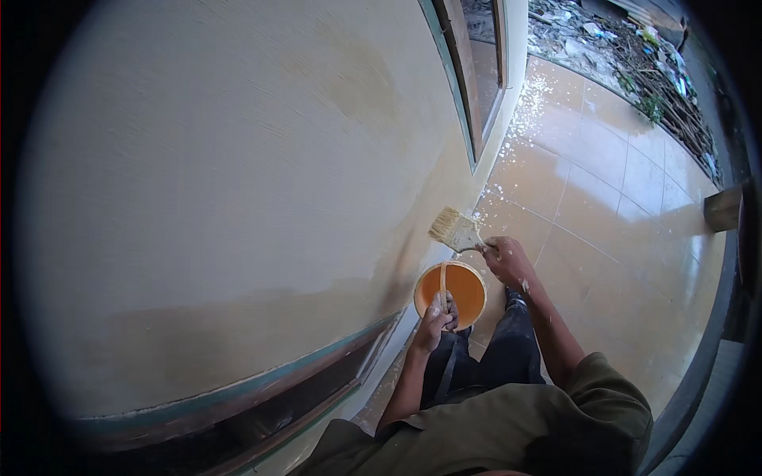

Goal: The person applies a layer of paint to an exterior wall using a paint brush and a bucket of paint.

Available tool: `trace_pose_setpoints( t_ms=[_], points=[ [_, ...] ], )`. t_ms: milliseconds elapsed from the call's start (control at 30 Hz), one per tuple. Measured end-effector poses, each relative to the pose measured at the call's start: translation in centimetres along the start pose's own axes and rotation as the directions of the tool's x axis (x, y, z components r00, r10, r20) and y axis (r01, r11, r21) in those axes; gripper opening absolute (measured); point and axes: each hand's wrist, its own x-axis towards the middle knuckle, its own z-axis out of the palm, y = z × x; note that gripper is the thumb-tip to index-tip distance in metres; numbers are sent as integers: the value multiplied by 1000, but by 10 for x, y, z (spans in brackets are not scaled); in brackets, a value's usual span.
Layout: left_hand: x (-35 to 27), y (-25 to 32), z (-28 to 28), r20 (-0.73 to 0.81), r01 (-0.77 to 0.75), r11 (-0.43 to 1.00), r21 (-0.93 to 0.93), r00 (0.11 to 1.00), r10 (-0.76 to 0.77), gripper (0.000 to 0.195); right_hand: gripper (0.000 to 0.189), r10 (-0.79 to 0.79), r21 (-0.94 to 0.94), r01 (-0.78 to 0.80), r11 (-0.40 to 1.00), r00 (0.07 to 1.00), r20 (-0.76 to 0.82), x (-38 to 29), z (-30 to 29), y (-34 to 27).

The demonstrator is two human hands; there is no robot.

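Observation:
My left hand (439,319) grips the strap handle (443,279) of an orange bucket (470,291), which hangs in front of my legs. Liquid or orange inner wall fills its mouth; I cannot tell which. In my right hand (506,260) is a wide paintbrush (457,230), held by its handle above the bucket. Its pale bristles point left, towards the wall, and its ferrule is smeared with paint. Whether the bristles touch the wall (238,196) cannot be made out. Darker, damp-looking patches mark parts of this cream plastered surface.
A wood-framed opening (470,89) breaks the wall ahead; another framed opening (238,416) lies at lower left. White flakes (527,107) litter the glossy tiled floor (595,250) along the wall's foot. Beyond the tiles lies a heap of sticks and rubbish (661,77). A post (723,209) stands at right.

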Motion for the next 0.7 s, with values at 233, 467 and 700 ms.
trace_pose_setpoints(
  t_ms=[233,467,700],
  points=[
    [-25,69,10,-145,-256,964,-66,959,244,51,44,123,-160,-94,983,975,183,-20,-56,-80],
    [-55,48,41,-359,-408,912,-37,857,368,57,30,-80,-297,223,928,902,425,-46,-111,-83],
    [-66,43,54,-384,-498,865,-53,810,443,55,24,-208,-283,492,823,726,655,-13,-93,-92]
  ],
)
